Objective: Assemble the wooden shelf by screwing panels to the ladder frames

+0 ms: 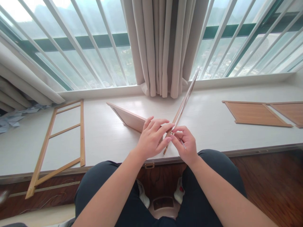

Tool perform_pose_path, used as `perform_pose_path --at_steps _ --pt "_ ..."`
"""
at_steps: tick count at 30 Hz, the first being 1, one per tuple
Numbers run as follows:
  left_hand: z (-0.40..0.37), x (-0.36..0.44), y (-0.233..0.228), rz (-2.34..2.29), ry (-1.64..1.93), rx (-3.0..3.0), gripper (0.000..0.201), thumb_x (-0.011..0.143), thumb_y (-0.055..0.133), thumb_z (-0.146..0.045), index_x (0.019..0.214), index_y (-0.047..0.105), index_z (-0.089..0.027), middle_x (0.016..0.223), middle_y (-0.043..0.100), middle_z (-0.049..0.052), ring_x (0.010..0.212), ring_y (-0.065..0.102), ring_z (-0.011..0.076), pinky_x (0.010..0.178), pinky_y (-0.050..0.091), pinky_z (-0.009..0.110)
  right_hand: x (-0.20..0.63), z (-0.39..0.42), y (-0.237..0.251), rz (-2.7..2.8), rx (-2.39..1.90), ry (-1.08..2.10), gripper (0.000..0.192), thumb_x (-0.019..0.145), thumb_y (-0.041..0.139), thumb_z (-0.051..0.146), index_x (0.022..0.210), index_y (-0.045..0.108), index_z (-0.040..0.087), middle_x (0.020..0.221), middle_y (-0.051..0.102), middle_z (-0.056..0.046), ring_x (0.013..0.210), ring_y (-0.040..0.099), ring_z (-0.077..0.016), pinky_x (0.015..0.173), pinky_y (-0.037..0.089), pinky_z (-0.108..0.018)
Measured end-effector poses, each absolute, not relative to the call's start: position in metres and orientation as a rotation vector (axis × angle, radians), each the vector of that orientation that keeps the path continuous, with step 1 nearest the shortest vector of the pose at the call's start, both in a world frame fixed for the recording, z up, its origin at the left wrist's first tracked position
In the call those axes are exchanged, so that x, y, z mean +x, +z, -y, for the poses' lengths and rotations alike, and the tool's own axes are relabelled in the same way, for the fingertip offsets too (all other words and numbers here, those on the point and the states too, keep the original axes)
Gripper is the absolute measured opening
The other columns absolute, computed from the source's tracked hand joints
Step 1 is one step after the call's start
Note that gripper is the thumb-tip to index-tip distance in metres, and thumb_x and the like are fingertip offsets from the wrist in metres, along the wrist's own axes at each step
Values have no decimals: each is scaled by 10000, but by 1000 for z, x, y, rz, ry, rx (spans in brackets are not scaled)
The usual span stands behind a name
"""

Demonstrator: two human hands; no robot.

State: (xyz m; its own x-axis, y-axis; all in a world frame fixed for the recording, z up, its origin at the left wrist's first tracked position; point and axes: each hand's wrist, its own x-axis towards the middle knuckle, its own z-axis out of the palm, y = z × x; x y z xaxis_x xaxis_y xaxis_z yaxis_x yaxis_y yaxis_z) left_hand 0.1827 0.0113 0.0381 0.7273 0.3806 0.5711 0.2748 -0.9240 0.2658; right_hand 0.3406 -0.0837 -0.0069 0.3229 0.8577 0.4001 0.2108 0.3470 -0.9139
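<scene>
The thin wooden slat [184,100] stands on a slant over the white window ledge [213,116], its long axis running from its lower end, just below the two hands, up and away toward the gathered curtain [161,47], so it leans forward and a little to the person's right. Both hands meet at its lower part. The left hand [152,138] lies flat-fingered against the slat from the left, its fingers [163,127] stretched out and close together, the tips laid on the wood rather than wrapped around it. The right hand [186,143] comes from the other side with thumb and forefinger pinched together at the slat's edge, right where the left fingertips end; whether a small part sits in that pinch I cannot tell, though something thin and pale shows by the right palm. The two hands are about equally near the slat, touching it at nearly the same spot. Behind the left hand a wooden panel [129,118] tilts up off the ledge, its near end hidden by the hand. Well to the left of the slat a ladder-like wooden frame [81,132] lies across the ledge's front edge; well to its right two flat brown boards [255,113] lie on the ledge.
</scene>
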Motion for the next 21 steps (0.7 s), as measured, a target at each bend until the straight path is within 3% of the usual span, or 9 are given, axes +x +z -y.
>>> perform_pose_path --at_steps 5,21 --pt "-5 187 31 -585 1044 2743 494 1058 323 -477 1390 608 -248 1416 636 89 1359 536 204 1323 101 431 344 85 -6 1251 -1175 511 116 1009 600 311 1039 542 215 561 323 111 495 273 -72 517 248 -215" --pt "2 189 27 -650 1233 2753 403 1023 454 -427 1304 664 -230 1290 698 98 1260 603 214 1249 299 426 349 84 -1 1313 -1226 343 123 983 639 326 980 622 204 559 369 94 485 339 -68 501 320 -208"
